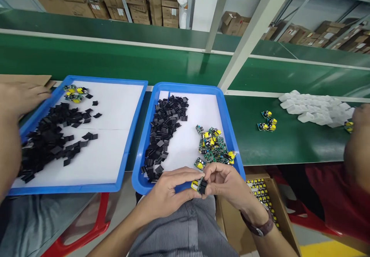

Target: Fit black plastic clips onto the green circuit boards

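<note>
Over the near edge of the blue tray [140, 149], both hands meet at a small circuit board [195, 185] with a yellow component. My left hand [164, 193] grips its left side between thumb and forefinger. The fingertips of my right hand [228, 181] pinch a black piece [203, 186] against the board's right side; whether it is fastened there I cannot tell. Inside the tray, a heap of flat black pieces [164, 129] lies along the left. A pile of green boards [214, 145] with yellow parts lies at the right, just beyond my right hand.
Left of my tray is another blue-rimmed tray [131, 133] with black pieces and boards, a co-worker's arm [10, 133] beside it. At right, white plastic housings [315, 106] and several boards [268, 122] lie near another person's hand [361, 129]. Below stands a carton [239, 226] holding boards.
</note>
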`<action>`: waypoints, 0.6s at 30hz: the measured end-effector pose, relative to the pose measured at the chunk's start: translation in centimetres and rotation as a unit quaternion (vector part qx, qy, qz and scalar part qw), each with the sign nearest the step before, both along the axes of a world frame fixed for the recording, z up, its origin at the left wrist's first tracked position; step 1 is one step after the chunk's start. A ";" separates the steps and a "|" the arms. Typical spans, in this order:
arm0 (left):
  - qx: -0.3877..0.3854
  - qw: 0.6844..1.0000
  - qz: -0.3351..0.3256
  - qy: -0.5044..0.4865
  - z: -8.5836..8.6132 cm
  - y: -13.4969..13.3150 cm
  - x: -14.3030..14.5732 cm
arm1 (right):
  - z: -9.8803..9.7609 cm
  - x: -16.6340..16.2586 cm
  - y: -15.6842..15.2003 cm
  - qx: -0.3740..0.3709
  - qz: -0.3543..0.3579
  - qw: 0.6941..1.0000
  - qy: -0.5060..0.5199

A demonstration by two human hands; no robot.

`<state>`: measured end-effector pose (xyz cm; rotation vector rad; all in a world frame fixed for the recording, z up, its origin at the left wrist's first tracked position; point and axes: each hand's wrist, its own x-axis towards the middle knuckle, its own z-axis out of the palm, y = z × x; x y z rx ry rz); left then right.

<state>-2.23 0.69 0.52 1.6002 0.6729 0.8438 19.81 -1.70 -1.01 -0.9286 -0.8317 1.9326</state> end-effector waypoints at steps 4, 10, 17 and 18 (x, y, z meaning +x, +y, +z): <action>0.016 0.999 -0.024 -0.026 -0.1 0.0 0.0 | -0.1 0.1 -0.1 0.011 0.014 1.000 0.014; 0.042 0.999 -0.020 -0.026 -0.4 -0.2 -0.2 | 0.1 -0.5 -0.3 0.000 -0.008 1.000 -0.006; 0.052 0.998 -0.021 0.000 -0.1 -0.3 -0.3 | 0.4 -0.5 -0.2 -0.015 0.015 1.000 0.018; 0.053 0.998 -0.022 -0.003 -0.1 -0.3 -0.3 | 0.4 -0.5 -0.2 -0.016 0.023 0.999 0.019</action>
